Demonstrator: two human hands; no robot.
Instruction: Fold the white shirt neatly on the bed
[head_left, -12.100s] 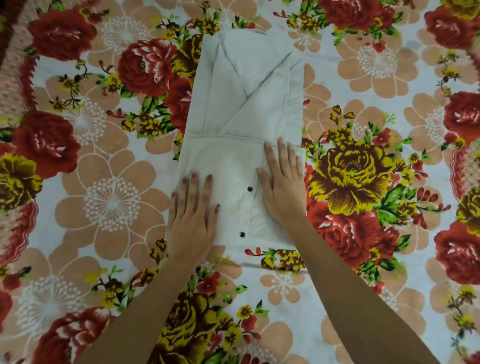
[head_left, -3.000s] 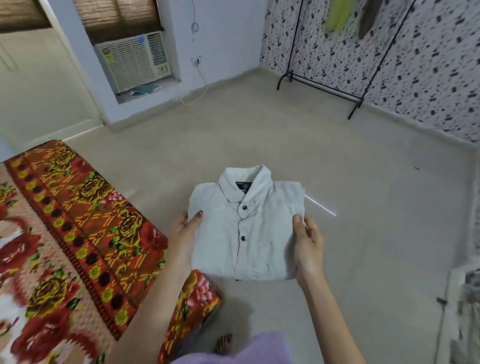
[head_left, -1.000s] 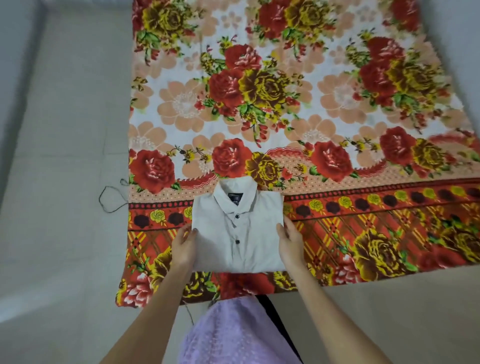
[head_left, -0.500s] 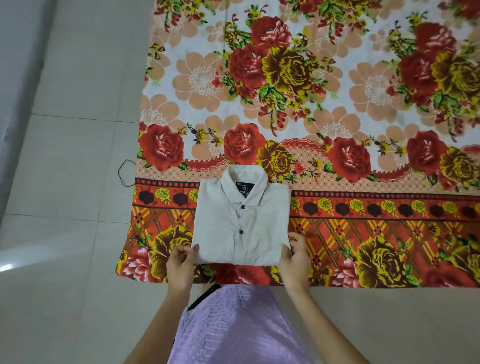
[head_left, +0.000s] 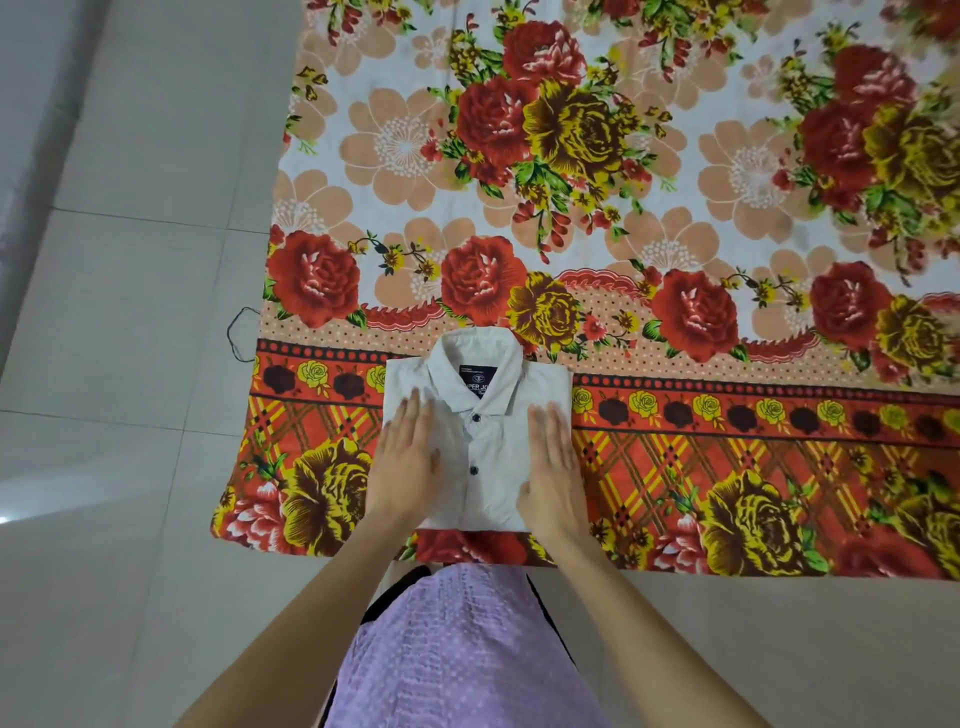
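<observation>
The white shirt (head_left: 483, 447) lies folded into a compact rectangle near the front edge of the floral bed sheet (head_left: 675, 234). Its collar points away from me, with a dark label and two dark buttons showing. My left hand (head_left: 404, 467) rests flat on the shirt's left half, fingers together and stretched out. My right hand (head_left: 551, 474) lies flat on the right half in the same way. Neither hand grips the cloth; both press down on top of it.
Pale floor tiles (head_left: 119, 364) run along the left of the bed and below its front edge. A thin dark cord loop (head_left: 240, 332) lies on the floor at the sheet's left edge. My lilac garment (head_left: 457, 649) fills the lower middle.
Half a second ago both hands pinched the shirt's lower corners. Now they have let go and lie flat on top of the shirt, which rests on the sheet.
</observation>
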